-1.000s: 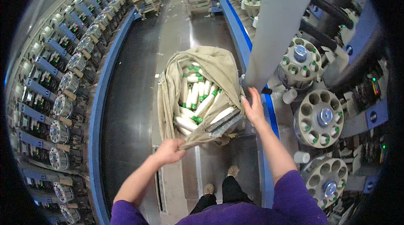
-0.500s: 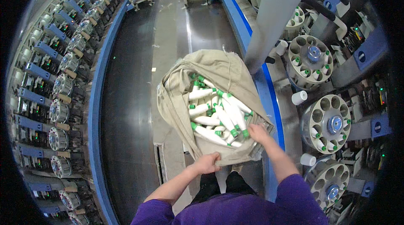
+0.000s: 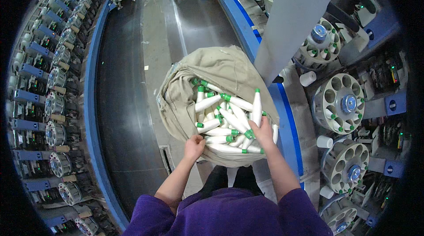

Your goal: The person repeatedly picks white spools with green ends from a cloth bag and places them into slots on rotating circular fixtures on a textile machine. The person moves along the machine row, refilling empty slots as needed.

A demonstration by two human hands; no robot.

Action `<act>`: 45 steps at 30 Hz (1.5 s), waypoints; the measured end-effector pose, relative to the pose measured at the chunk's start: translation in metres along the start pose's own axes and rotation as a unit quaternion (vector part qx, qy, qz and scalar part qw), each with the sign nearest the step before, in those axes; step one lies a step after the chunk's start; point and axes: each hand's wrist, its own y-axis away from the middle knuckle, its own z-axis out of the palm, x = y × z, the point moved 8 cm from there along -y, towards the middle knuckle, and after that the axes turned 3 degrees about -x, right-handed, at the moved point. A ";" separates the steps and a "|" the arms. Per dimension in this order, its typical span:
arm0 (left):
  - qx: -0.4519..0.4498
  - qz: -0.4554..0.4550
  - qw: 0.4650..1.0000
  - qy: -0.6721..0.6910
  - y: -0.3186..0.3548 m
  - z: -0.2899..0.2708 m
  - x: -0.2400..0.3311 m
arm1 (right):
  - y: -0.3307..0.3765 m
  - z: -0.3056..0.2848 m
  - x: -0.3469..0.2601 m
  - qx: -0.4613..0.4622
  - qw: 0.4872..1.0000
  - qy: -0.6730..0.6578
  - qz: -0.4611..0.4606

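Note:
A large beige cloth bag [image 3: 207,61] stands before me with its mouth wide, full of white yarn bobbins [image 3: 234,119] with green tube ends. My right hand [image 3: 264,134], at the right side of the opening, is closed on the lower end of one yarn bobbin [image 3: 257,108], which points away from me, green tip up. At the near left rim my left hand [image 3: 194,147] has its fingers closed on the bag's edge. Loose bobbins lie crisscross between the two hands, and the lower ones are hidden.
Winding machines with round bobbin magazines [image 3: 339,103] line the right side, a white yarn cone [image 3: 324,142] beside them. A grey slanted panel [image 3: 293,24] rises right of the bag. Blue rails [image 3: 90,103] edge the aisle, and more machines [image 3: 55,103] run along the left.
My right hand has lifted a bobbin upright at the bag's right side. My left hand has shifted left along the near rim. The view has moved forward and to the right.

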 end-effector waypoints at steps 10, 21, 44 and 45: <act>0.013 0.172 0.963 -0.209 0.039 -0.048 0.021 | 0.051 0.046 -0.046 -0.074 0.943 0.298 -0.131; 0.095 0.388 0.857 -0.326 0.024 -0.051 0.117 | 0.071 -0.003 -0.043 -0.014 0.991 -0.042 -0.122; 0.321 0.221 0.782 0.486 0.160 -0.428 -0.026 | 0.071 0.118 -0.044 -0.243 0.901 0.301 -0.197; 0.260 0.199 0.814 0.479 0.144 -0.399 -0.023 | 0.071 0.111 -0.041 -0.245 0.900 0.304 -0.195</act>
